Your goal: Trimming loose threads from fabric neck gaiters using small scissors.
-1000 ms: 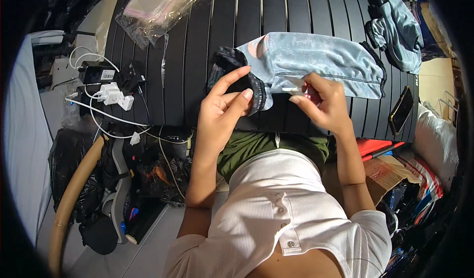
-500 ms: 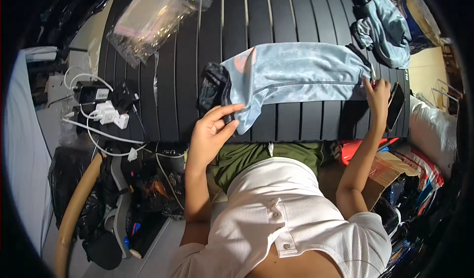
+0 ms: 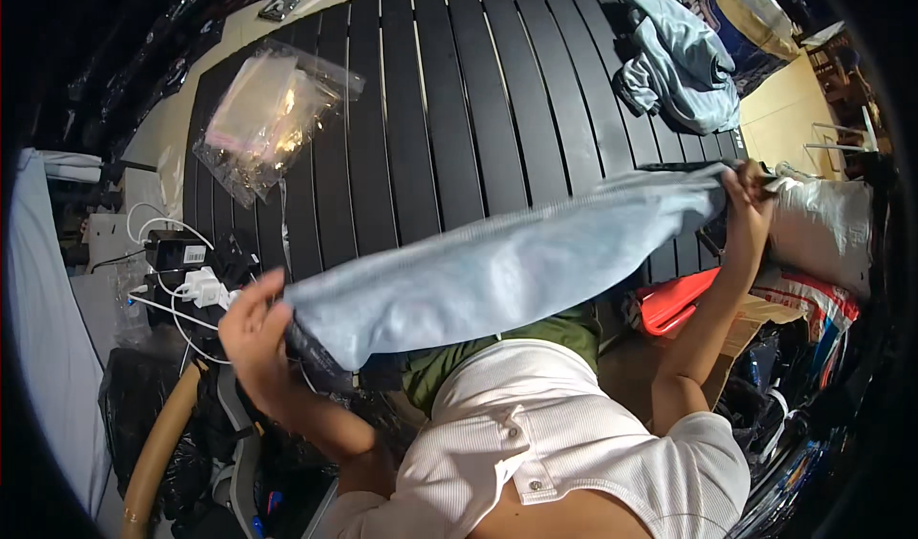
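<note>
A long pale blue piece of fabric (image 3: 497, 271) with dark edging at its ends is stretched in the air between my hands, over the near part of the table. It is smeared by motion. My left hand (image 3: 256, 333) pinches its left end, beside the dark band. At the other end my right hand (image 3: 749, 195) is closed round the fabric, higher and farther away. Whether anything else sits in the right hand is hidden. Another crumpled pale blue garment (image 3: 684, 61) lies at the table's far right.
The black slatted table (image 3: 440, 109) lies in front of me. On it, a clear plastic bag (image 3: 268, 118) rests at far left. White chargers and cables (image 3: 203, 286) crowd the left edge. A red object (image 3: 674, 302), an open cardboard box (image 3: 765, 319) and a white sack (image 3: 822, 219) stand to the right.
The fabric has come up off the table and toward me, pulled out lengthwise. My left hand has moved left and nearer, my right hand slightly right and nearer. The view has shifted too.
</note>
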The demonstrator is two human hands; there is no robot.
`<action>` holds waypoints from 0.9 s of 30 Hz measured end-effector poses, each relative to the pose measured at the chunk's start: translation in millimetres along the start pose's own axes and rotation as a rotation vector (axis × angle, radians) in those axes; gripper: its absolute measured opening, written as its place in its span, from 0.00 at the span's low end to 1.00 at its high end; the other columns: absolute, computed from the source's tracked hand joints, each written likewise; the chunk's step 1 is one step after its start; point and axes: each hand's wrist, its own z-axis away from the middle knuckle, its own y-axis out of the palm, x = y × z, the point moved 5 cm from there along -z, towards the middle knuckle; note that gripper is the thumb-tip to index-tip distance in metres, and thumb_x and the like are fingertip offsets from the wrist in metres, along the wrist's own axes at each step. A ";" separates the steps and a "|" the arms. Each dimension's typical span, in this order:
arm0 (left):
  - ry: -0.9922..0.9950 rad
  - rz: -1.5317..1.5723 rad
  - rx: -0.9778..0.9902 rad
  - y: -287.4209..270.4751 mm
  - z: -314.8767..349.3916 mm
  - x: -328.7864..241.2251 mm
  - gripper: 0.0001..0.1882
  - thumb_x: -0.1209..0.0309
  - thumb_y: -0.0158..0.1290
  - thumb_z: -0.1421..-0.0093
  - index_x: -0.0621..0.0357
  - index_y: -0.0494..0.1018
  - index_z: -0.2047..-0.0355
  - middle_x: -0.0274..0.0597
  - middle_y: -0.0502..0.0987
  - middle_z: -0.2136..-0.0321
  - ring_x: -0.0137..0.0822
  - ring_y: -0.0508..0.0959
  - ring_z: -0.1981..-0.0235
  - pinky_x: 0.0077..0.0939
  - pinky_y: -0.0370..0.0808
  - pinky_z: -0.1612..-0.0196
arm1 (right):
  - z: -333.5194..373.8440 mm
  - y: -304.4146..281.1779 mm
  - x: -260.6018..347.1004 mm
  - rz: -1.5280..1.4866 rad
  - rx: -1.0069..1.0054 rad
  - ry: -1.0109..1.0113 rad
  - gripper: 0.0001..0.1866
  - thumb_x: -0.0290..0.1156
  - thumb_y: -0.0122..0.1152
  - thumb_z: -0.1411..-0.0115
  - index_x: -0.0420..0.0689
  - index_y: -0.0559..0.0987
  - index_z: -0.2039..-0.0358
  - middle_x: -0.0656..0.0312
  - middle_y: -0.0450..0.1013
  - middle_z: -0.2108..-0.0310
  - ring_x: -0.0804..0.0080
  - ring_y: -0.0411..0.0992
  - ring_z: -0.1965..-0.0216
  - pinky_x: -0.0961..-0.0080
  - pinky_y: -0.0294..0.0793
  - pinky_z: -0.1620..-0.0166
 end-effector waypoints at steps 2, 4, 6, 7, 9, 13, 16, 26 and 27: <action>0.557 0.180 -0.054 -58.8 6.3 8.9 0.19 0.60 0.62 0.56 0.64 0.70 0.77 0.35 0.69 0.83 0.23 0.66 0.80 0.14 0.62 0.75 | 11.4 -30.2 6.1 -0.540 -0.319 0.022 0.04 0.21 0.53 0.47 0.41 0.68 0.71 0.62 0.68 0.65 0.76 0.67 0.62 0.75 0.66 0.53; 0.452 0.001 -0.029 -63.0 2.8 -10.5 0.19 0.67 0.61 0.54 0.65 0.73 0.65 0.33 0.70 0.80 0.21 0.65 0.80 0.12 0.60 0.76 | 6.4 -39.3 -0.9 -0.824 -0.134 -0.155 0.18 0.21 0.53 0.48 0.36 0.70 0.54 0.59 0.68 0.60 0.72 0.67 0.57 0.70 0.66 0.50; 0.082 -0.032 0.005 -19.1 -14.0 -18.0 0.16 0.76 0.57 0.50 0.66 0.73 0.60 0.32 0.72 0.77 0.18 0.66 0.79 0.08 0.59 0.76 | 1.2 -21.7 2.4 -0.318 -0.262 0.023 0.06 0.22 0.56 0.48 0.43 0.69 0.70 0.64 0.66 0.67 0.78 0.64 0.63 0.81 0.63 0.55; 0.023 -0.055 0.006 -14.2 -18.9 -11.4 0.18 0.81 0.54 0.48 0.65 0.71 0.55 0.32 0.74 0.73 0.17 0.68 0.77 0.06 0.59 0.75 | -10.1 5.8 4.1 -0.465 -0.017 -0.036 0.13 0.23 0.58 0.49 0.49 0.61 0.78 0.69 0.60 0.74 0.82 0.59 0.71 0.86 0.59 0.64; 0.001 -0.080 0.031 -6.1 -38.1 -6.8 0.15 0.77 0.56 0.48 0.63 0.73 0.58 0.30 0.75 0.70 0.16 0.70 0.73 0.06 0.60 0.75 | -24.5 20.0 -6.7 -0.546 0.132 0.111 0.13 0.23 0.58 0.48 0.50 0.62 0.77 0.74 0.55 0.78 0.87 0.54 0.76 0.88 0.52 0.70; 0.000 0.137 0.144 24.1 -91.4 -13.0 0.14 0.76 0.55 0.47 0.61 0.71 0.58 0.31 0.75 0.71 0.16 0.70 0.75 0.08 0.60 0.77 | -65.4 38.7 -13.7 -0.631 0.152 0.180 0.13 0.21 0.57 0.46 0.51 0.63 0.76 0.76 0.54 0.78 0.88 0.55 0.75 0.90 0.53 0.69; 0.196 0.210 0.082 23.5 -96.7 -49.6 0.13 0.77 0.55 0.46 0.62 0.70 0.59 0.33 0.76 0.71 0.17 0.71 0.75 0.07 0.63 0.75 | -74.3 38.2 9.5 -0.734 0.181 0.155 0.11 0.21 0.55 0.44 0.50 0.63 0.74 0.75 0.55 0.76 0.87 0.58 0.72 0.90 0.56 0.66; -0.006 0.008 0.367 11.5 -38.2 24.6 0.29 0.84 0.55 0.52 0.60 0.63 0.47 0.29 0.73 0.67 0.17 0.70 0.72 0.09 0.66 0.64 | 6.8 28.5 -15.4 -0.248 0.094 0.414 0.16 0.23 0.56 0.49 0.50 0.58 0.82 0.74 0.54 0.84 0.86 0.55 0.83 0.85 0.54 0.81; -0.111 -0.062 0.382 14.2 -37.9 53.4 0.28 0.82 0.55 0.50 0.58 0.62 0.47 0.30 0.75 0.71 0.18 0.71 0.72 0.10 0.67 0.64 | 11.0 29.4 -39.2 -0.149 0.126 0.414 0.16 0.24 0.57 0.48 0.50 0.59 0.82 0.74 0.55 0.84 0.86 0.54 0.83 0.84 0.53 0.82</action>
